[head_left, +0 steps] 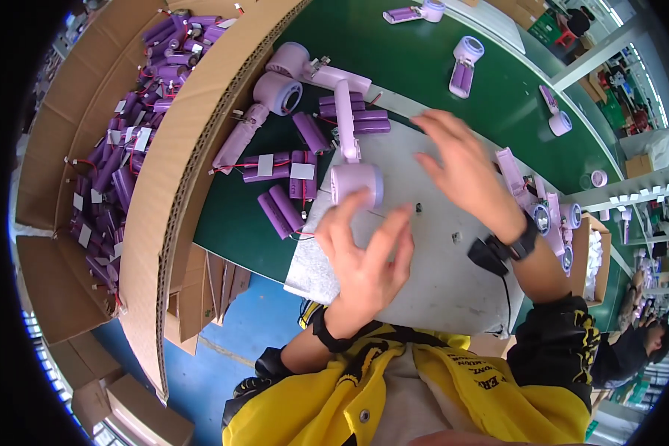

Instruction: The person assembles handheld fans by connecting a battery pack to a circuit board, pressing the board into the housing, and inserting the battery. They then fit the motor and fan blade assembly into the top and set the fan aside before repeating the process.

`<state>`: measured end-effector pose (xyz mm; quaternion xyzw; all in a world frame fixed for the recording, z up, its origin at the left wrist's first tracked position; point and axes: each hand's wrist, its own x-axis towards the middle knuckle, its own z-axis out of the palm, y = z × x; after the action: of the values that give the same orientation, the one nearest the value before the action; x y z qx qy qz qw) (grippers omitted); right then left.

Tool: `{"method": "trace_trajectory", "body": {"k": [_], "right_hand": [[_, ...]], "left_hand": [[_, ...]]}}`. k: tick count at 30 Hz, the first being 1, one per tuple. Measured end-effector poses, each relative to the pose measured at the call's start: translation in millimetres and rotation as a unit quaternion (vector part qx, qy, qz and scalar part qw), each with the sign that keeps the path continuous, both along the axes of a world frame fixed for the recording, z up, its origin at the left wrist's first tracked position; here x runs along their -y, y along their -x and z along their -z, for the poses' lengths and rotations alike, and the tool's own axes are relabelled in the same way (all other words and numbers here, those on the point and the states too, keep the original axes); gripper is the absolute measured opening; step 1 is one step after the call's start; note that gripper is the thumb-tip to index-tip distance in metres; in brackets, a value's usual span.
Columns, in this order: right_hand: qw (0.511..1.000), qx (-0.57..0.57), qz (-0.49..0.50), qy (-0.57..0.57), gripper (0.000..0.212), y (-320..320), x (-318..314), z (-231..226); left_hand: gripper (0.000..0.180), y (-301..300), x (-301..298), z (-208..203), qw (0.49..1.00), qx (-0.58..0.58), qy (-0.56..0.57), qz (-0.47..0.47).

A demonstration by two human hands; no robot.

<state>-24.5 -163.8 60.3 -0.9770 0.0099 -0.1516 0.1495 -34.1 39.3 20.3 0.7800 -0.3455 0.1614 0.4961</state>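
My left hand (366, 260) has its fingers apart, with one fingertip overlapping the lower edge of a pink handheld fan (351, 183); I cannot tell whether it touches. The fan lies with its round head toward me and its handle pointing away. My right hand (462, 167) hovers over the grey work mat (424, 275), fingers spread and slightly blurred, holding nothing. Left of the fan lie several purple battery packs (281, 212) with red wires and white labels. Two more pink fans (279, 93) with exposed handles rest beyond them, against the cardboard box.
A large cardboard box (178, 171) on the left holds many purple battery packs (119, 156). More fan parts (531, 193) lie to the right, beside a small carton (593, 260). Several fans (464, 67) sit along the green table (394, 48). A black cable (507, 297) hangs from my right wristband.
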Motion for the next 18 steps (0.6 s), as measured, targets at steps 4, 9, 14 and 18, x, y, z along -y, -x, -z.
{"method": "trace_trajectory", "body": {"k": [4,9,14,18], "right_hand": [[0.995,0.008,-0.079,-0.06,0.048,-50.3,-1.6,39.5],[0.996,-0.017,-0.062,-0.056,0.044,-61.0,-6.2,33.6],[0.981,0.02,-0.096,-0.166,0.041,-49.1,-20.2,24.6],[0.964,0.053,-0.088,-0.244,0.041,-26.7,-18.7,20.7]], "left_hand": [[0.068,-5.8,11.8,-3.2,0.991,-0.001,-0.068,-0.112],[0.074,-9.8,10.6,15.5,0.992,-0.072,-0.067,-0.079],[0.065,-13.2,6.1,23.3,0.992,-0.085,-0.035,-0.089],[0.056,-12.7,5.2,19.1,0.995,-0.072,-0.024,-0.068]]}}
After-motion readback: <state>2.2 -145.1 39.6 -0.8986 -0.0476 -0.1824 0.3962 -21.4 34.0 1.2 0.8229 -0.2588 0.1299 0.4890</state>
